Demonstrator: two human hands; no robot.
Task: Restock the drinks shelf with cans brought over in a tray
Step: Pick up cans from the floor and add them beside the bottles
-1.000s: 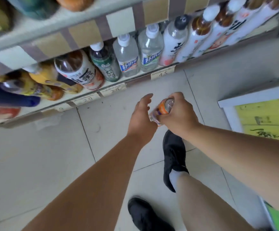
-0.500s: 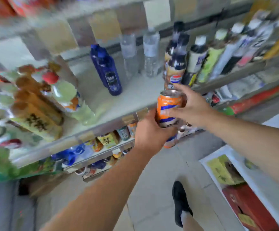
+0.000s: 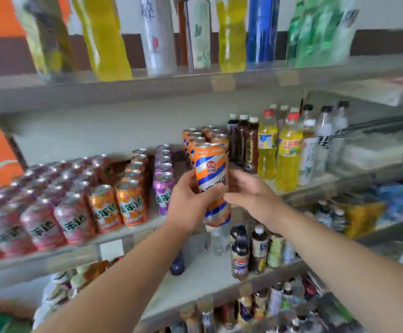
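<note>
Item: one orange, blue and white striped metal can (image 3: 211,169), standing upright in the air just in front of the grey middle shelf (image 3: 75,255), between the two hands.

Left hand (image 3: 190,200): it is wrapping curled fingers and thumb round the can's left side and front.

Right hand (image 3: 251,195): it is cupping the can's right side, its thumb lying across the lower front and its fingers bending round behind (fingertips hidden from here).

Below the hands more striped metal is showing; I cannot tell whether it is a second can.

Shelf stock, left to right:
- a block of red cans (image 3: 39,224) is filling the left end;
- orange flower-patterned cans (image 3: 130,203) are standing beside them;
- a single file of purple cans (image 3: 163,181) is running back from the edge;
- a row of matching striped cans (image 3: 193,140) is sitting directly behind the held one;
- dark brown bottles (image 3: 246,145) are standing next, then yellow drink bottles (image 3: 288,159).

On the shelf below, a dark cola bottle (image 3: 240,258) is standing near the edge.
</note>
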